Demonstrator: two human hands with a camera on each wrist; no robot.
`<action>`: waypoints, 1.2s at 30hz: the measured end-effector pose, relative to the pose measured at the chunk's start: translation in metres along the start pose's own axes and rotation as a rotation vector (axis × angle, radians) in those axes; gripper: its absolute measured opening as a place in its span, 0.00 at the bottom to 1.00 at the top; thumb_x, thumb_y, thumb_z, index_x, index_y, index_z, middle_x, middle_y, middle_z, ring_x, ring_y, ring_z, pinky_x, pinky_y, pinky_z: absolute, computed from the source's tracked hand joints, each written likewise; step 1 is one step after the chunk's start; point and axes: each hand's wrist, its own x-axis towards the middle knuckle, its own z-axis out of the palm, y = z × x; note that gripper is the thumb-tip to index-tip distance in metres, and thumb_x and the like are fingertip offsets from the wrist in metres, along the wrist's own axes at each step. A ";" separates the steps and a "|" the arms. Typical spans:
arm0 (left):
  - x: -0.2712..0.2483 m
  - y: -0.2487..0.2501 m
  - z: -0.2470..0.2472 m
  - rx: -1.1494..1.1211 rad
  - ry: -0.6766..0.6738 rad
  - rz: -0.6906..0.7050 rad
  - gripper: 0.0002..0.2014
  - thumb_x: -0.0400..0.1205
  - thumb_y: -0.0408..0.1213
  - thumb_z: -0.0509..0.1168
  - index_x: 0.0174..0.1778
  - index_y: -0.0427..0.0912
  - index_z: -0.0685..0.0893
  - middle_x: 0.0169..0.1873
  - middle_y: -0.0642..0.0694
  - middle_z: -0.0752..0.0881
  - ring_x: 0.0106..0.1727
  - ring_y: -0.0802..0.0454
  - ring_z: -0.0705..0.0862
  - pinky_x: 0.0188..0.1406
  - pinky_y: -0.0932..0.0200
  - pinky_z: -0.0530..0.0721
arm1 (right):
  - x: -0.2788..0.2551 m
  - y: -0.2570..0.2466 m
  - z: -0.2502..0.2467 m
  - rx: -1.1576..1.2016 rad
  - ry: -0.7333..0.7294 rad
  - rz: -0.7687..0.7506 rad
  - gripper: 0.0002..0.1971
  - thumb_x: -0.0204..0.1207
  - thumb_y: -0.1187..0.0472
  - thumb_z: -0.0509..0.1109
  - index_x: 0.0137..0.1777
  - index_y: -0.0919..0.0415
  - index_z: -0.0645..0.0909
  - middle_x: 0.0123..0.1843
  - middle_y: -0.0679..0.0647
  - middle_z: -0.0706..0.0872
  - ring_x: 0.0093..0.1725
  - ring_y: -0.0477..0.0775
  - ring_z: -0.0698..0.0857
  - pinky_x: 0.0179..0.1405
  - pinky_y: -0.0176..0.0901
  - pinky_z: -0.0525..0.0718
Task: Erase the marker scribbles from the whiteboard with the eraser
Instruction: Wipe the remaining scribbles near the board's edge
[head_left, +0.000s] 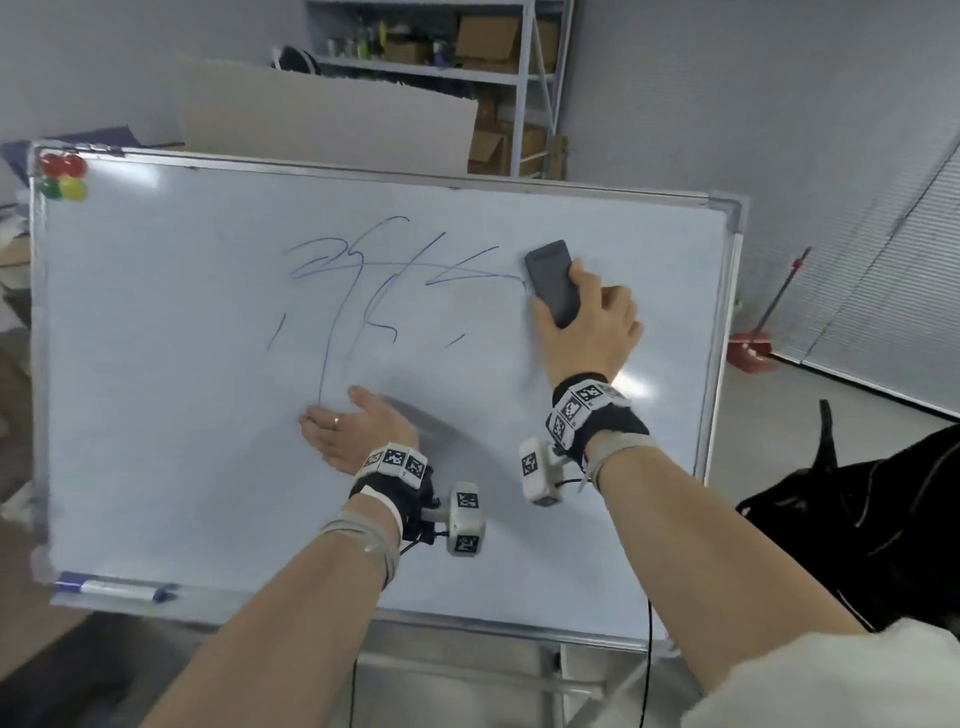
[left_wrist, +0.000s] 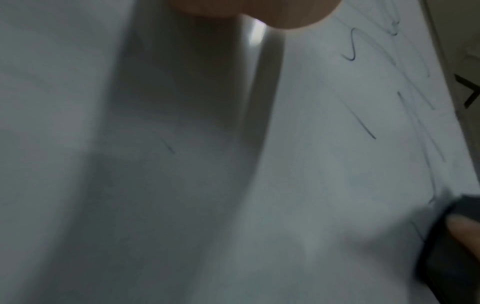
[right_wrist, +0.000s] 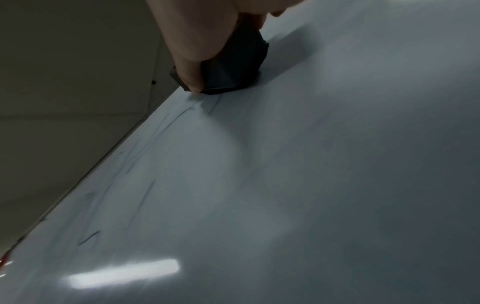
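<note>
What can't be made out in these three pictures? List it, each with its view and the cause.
- Head view: the wiping face of the eraser is pressed to the whiteboard; any scribbles under it are covered.
- Head view: the left hand lies flat, covering the board beneath.
- Left wrist view: blurred; only the heel of the hand shows, fingers cut off by the top edge.
- Right wrist view: the right hand hides much of the eraser; lines are smeared by blur.
- Head view: the marker on the ledge is too blurred to read.

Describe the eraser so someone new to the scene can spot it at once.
Start at the whiteboard on its stand and follow the blue scribbles to their right-hand end. There the right hand presses a dark grey, rounded oblong block flat on the board: the eraser. It is the only dark thing on the white surface; the marker lies down in the tray and the magnets are brightly coloured.
</note>
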 end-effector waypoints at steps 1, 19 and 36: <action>0.003 0.001 -0.003 -0.007 -0.016 -0.016 0.33 0.87 0.51 0.53 0.84 0.36 0.58 0.85 0.40 0.57 0.86 0.43 0.55 0.84 0.46 0.53 | -0.004 -0.012 0.006 0.015 -0.023 -0.036 0.28 0.68 0.37 0.72 0.68 0.43 0.78 0.53 0.55 0.78 0.51 0.59 0.76 0.53 0.51 0.69; 0.005 -0.008 -0.015 -0.012 0.039 0.023 0.30 0.86 0.51 0.55 0.80 0.35 0.65 0.81 0.40 0.65 0.82 0.41 0.63 0.76 0.38 0.65 | 0.014 0.012 -0.012 0.072 0.124 0.100 0.28 0.67 0.40 0.72 0.66 0.49 0.78 0.50 0.57 0.77 0.49 0.60 0.77 0.52 0.53 0.78; 0.041 -0.013 -0.009 0.013 0.325 -0.035 0.35 0.81 0.59 0.46 0.75 0.35 0.73 0.77 0.40 0.72 0.77 0.39 0.71 0.73 0.42 0.69 | 0.016 -0.063 0.035 0.188 -0.131 -0.415 0.26 0.66 0.42 0.77 0.65 0.45 0.80 0.51 0.54 0.77 0.48 0.57 0.76 0.51 0.51 0.72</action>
